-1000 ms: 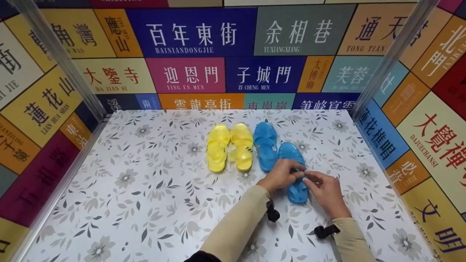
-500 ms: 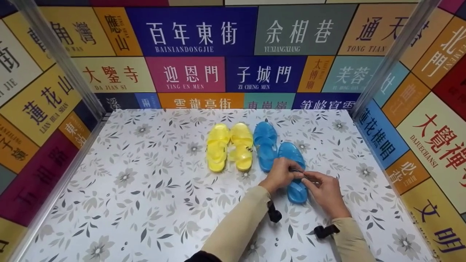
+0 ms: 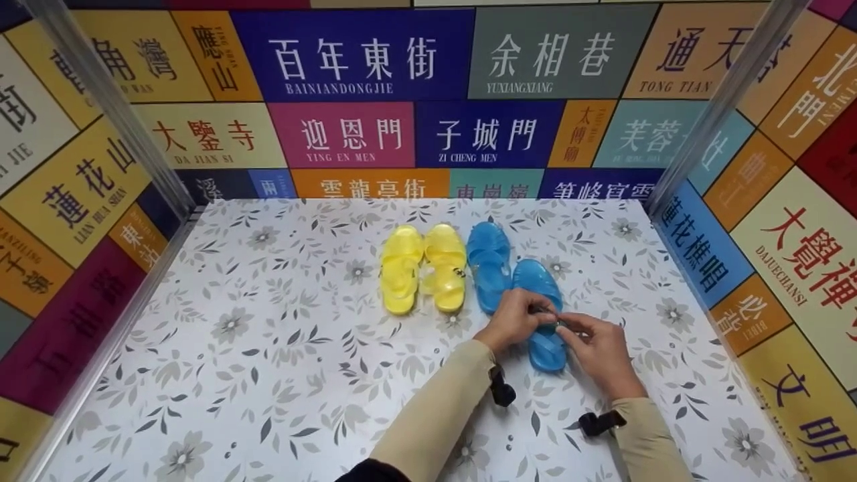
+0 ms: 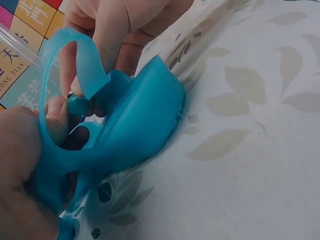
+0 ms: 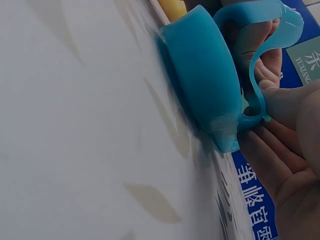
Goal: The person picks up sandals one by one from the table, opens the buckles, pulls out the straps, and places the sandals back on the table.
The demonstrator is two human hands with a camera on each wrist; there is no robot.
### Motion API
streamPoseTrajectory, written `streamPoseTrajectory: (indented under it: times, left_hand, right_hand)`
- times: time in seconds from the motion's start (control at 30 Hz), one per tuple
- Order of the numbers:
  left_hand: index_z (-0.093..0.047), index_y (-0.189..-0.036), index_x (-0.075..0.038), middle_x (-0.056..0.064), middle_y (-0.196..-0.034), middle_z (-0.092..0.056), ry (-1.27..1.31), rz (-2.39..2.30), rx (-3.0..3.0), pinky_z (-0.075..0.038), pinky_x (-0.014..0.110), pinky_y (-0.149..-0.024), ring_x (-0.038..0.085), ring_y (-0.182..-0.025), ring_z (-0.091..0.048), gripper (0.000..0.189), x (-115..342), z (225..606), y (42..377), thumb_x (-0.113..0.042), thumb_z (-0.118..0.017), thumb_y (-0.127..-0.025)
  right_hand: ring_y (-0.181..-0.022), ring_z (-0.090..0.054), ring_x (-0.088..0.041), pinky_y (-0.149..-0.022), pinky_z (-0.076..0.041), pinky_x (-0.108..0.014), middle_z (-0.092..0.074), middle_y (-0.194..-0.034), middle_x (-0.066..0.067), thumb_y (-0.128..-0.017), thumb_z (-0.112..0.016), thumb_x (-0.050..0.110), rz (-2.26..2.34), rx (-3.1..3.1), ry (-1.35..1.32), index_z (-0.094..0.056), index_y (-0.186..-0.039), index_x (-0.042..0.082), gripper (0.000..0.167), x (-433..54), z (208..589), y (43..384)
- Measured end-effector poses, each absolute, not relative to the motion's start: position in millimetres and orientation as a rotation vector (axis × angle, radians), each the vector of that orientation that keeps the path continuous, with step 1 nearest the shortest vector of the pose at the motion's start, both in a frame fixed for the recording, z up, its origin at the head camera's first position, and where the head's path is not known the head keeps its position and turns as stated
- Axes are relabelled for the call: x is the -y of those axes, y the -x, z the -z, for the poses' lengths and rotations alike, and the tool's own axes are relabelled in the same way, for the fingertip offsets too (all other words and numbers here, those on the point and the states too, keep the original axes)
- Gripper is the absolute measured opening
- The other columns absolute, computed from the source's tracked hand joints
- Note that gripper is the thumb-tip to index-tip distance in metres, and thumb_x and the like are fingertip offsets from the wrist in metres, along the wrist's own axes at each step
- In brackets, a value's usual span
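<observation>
In the head view, my left hand (image 3: 515, 320) and right hand (image 3: 602, 351) meet over the front-right blue jelly sandal (image 3: 547, 355). The left thumb and fingers pinch a strap at the sandal's side. From the right, the other hand's thumb and fingertips pinch the strap at the same spot. The left wrist view shows the heel strap (image 4: 93, 70) curving up in a loop behind the fingers, with a small dark piece at the left thumb tip. In the right wrist view, the sandal's heel (image 5: 202, 67) stands on the patterned surface. Fingers hide most of the strap's fastening.
Left of the worked sandal lies its blue mate (image 3: 492, 281), farther back. A pair of yellow sandals, the left one (image 3: 400, 268) and the right one (image 3: 446, 268), lies beside it. Sign-printed walls (image 3: 355, 60) enclose the floral surface (image 3: 268, 375).
My left fingertips have drawn in slightly at the strap, and the right fingertips have shifted a little with them. The sandals stay in place.
</observation>
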State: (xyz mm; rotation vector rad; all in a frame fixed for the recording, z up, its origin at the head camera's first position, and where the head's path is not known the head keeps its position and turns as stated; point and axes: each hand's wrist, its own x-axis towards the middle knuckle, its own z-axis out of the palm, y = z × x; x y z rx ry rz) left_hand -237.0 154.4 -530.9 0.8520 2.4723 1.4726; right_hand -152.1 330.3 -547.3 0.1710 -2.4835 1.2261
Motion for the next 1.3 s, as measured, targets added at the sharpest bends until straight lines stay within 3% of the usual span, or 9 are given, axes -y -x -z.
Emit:
streamPoseTrajectory:
  times: [0.33, 0.67, 1.3]
  left_hand:
    - [-0.082, -0.114, -0.012, -0.002, -0.111, -0.079, -1.197, -1.252, -2.574, -0.05, 0.011, -0.091, 0.004, -0.106, -0.07, 0.018, -146, 530, 240, -0.012, -0.076, -0.098]
    - [-0.084, -0.107, -0.014, -0.006, -0.102, -0.08, -1.018, -1.314, -2.646, -0.05, 0.008, -0.084, -0.001, -0.097, -0.07, 0.013, -141, 531, 239, -0.018, -0.08, -0.095]
    - [-0.084, -0.099, -0.016, -0.011, -0.091, -0.077, -0.953, -1.257, -2.603, -0.05, 0.01, -0.077, -0.004, -0.084, -0.063, 0.011, -157, 529, 238, -0.016, -0.073, -0.1]
  right_hand:
    - [-0.101, -0.076, -0.033, -0.08, -0.051, -0.006, -0.078, -0.112, -0.016, -0.093, -0.077, 0.001, -1.224, 2.511, -0.169, -0.077, -0.116, -0.001, 0.023, -325, 547, 155]
    - [-0.104, -0.075, -0.031, -0.081, -0.051, -0.007, -0.078, -0.115, -0.015, -0.097, -0.075, 0.007, -1.243, 2.534, -0.161, -0.077, -0.12, 0.0, 0.024, -318, 543, 160]
    - [-0.106, -0.075, -0.034, -0.083, -0.051, -0.006, -0.077, -0.116, -0.015, -0.098, -0.073, 0.007, -1.27, 2.509, -0.118, -0.076, -0.12, 0.003, 0.023, -330, 545, 149]
